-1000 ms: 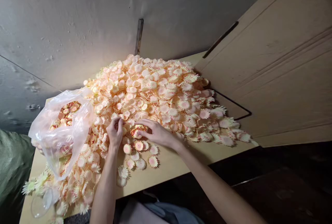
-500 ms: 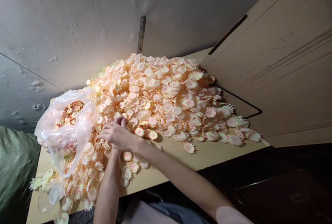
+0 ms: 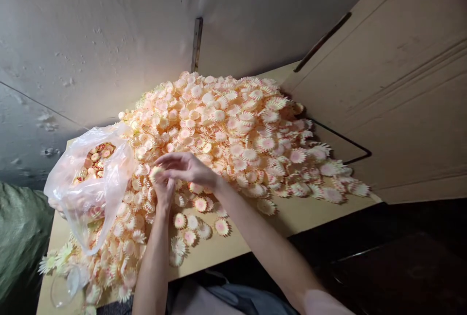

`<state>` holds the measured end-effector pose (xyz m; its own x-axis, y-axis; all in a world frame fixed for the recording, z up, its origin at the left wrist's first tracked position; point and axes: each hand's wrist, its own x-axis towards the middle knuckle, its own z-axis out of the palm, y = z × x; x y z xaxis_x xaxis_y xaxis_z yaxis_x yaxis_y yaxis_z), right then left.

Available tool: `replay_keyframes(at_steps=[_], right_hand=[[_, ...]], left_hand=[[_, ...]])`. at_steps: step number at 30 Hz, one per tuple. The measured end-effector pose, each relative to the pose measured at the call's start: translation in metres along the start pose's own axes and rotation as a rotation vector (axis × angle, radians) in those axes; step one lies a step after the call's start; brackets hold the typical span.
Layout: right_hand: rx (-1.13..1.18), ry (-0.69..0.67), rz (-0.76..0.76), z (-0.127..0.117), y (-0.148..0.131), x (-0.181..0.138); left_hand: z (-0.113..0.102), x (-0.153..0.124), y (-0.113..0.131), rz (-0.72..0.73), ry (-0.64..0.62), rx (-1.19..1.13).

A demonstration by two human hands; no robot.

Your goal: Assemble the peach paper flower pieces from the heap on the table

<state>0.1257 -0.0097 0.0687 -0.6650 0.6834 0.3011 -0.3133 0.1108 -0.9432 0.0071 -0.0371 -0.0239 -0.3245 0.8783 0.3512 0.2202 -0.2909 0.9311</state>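
Observation:
My left hand (image 3: pixel 164 191) is closed around a small pale yellow artificial flower head (image 3: pixel 156 174), held above the pile. From the right, my right hand (image 3: pixel 191 168) meets it, its thumb and bent fingers closed at the flower's edge. Some of the left fingers are hidden behind the right hand and the flower. Under and around both hands spreads a large heap of cream and pink flower heads (image 3: pixel 219 115) with toothed, reddish-edged petals. Several loose flower heads (image 3: pixel 200 204) lie on the table just below my right wrist.
On the left stands an open clear plastic bag (image 3: pixel 116 159) with small flower pieces (image 3: pixel 97 159) inside. A transparent round dish (image 3: pixel 65 286) lies at the table's (image 3: pixel 262 227) lower left. Cardboard (image 3: pixel 394 91) borders the right, a grey wall (image 3: pixel 127 28) the back, a green sack (image 3: pixel 22 237) the left.
My hands have come up a little from crossing at the wrists, the right moving rightward, and a flower head now shows between them. Another loose flower head lies below the right forearm.

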Motion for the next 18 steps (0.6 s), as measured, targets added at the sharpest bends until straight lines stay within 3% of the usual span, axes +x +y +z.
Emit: replay_keyframes(at_steps=[3,6,9,13,18], right_hand=[[0.166,0.142,0.112,-0.046,0.021,-0.014],[0.175,0.243,0.129,-0.068,0.044,-0.021],[0.183,0.267,0.112,-0.069,0.056,-0.02],[0.207,0.26,0.129,-0.064,0.065,-0.014],[0.258,0.306,0.111,-0.063,0.068,-0.013]], left_hand=[[0.0,0.003,0.003,0.064,-0.024,0.019],[0.001,0.004,0.006,0.201,-0.088,0.073],[0.0,0.006,0.003,0.362,-0.096,0.23],[-0.003,0.009,-0.004,0.532,0.012,0.391],[0.0,0.013,0.0,0.517,-0.037,0.478]])
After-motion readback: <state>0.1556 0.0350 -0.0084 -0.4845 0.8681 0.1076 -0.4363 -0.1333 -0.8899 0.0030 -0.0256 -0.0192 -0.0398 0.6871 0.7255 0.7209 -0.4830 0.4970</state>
